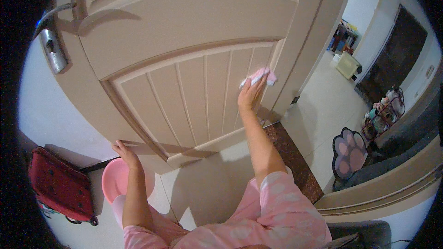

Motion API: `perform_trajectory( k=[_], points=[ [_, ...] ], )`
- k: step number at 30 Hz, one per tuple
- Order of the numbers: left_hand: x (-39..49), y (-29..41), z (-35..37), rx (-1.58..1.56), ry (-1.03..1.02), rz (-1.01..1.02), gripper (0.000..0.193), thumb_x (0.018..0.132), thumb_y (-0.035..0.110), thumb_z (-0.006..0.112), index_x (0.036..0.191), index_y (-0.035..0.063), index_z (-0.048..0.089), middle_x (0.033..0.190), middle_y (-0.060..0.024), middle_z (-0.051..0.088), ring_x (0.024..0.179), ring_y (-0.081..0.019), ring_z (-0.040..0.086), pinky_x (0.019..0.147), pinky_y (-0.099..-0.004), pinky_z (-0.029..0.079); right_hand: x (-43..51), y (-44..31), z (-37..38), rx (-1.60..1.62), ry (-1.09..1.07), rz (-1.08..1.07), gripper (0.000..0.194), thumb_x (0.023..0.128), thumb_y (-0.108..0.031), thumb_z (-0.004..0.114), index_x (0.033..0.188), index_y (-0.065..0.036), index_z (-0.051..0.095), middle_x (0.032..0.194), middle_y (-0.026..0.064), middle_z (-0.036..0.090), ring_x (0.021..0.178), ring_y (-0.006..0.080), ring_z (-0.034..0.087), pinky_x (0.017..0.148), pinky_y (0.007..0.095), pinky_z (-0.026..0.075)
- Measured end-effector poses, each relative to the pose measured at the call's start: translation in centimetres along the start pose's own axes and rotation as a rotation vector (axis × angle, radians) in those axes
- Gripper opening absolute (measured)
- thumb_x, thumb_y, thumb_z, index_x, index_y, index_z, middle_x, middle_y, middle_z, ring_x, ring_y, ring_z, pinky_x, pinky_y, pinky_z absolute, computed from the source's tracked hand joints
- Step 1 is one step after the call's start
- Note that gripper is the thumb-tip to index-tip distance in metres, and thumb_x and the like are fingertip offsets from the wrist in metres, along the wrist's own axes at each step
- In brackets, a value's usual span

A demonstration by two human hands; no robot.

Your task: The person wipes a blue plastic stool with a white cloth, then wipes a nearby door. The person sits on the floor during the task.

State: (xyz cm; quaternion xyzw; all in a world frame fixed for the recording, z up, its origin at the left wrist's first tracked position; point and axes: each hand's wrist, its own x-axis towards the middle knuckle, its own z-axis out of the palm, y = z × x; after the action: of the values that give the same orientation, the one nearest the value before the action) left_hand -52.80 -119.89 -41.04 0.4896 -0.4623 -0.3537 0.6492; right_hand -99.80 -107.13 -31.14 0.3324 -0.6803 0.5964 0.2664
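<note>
A beige panelled door (193,17) fills the upper middle of the head view, with a metal lever handle and lock plate (54,51) at its left edge. My right hand (253,91) presses a pink and white cloth (260,76) against the right part of the lower grooved panel. My left hand (125,153) rests at the door's lower left edge, holding no cloth, its fingertips touching the edge. Below that hand a pink plastic basin (116,180) stands on the floor, partly hidden by my left forearm.
A red suitcase (60,183) lies at the lower left by the wall. A dark brown threshold (292,159) crosses the doorway. Beyond it are a paw-shaped mat (349,154), a rack of shoes (384,110), a pale yellow box (347,65) and a dark door (396,52).
</note>
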Motion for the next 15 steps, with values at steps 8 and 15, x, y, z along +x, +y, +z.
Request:
perform_trajectory(
  k=[8, 15],
  points=[
    [-1.1, 0.1, 3.4, -0.073, -0.06, -0.021, 0.061, 0.099, 0.044, 0.037, 0.134, -0.0057, 0.029, 0.133, -0.0217, 0.039, 0.123, -0.0321, 0.038, 0.106, -0.0396, 0.029, -0.6, 1.1, 0.5, 0.107, 0.153, 0.432, 0.068, 0.097, -0.029, 0.042, 0.143, 0.012, 0.014, 0.152, 0.029, 0.008, 0.141, 0.042, 0.009, 0.115, 0.048, 0.009],
    [0.6, -1.1, 0.4, -0.086, -0.08, -0.053, 0.058, 0.099, 0.041, 0.039, 0.136, -0.0025, 0.029, 0.133, -0.0208, 0.039, 0.122, -0.031, 0.039, 0.105, -0.0394, 0.03, 6.4, -6.0, -2.4, -0.028, -0.092, -0.075, 0.072, 0.095, -0.032, 0.048, 0.141, 0.014, 0.017, 0.152, 0.0291, 0.007, 0.142, 0.0431, 0.007, 0.115, 0.0495, 0.008]
  ],
)
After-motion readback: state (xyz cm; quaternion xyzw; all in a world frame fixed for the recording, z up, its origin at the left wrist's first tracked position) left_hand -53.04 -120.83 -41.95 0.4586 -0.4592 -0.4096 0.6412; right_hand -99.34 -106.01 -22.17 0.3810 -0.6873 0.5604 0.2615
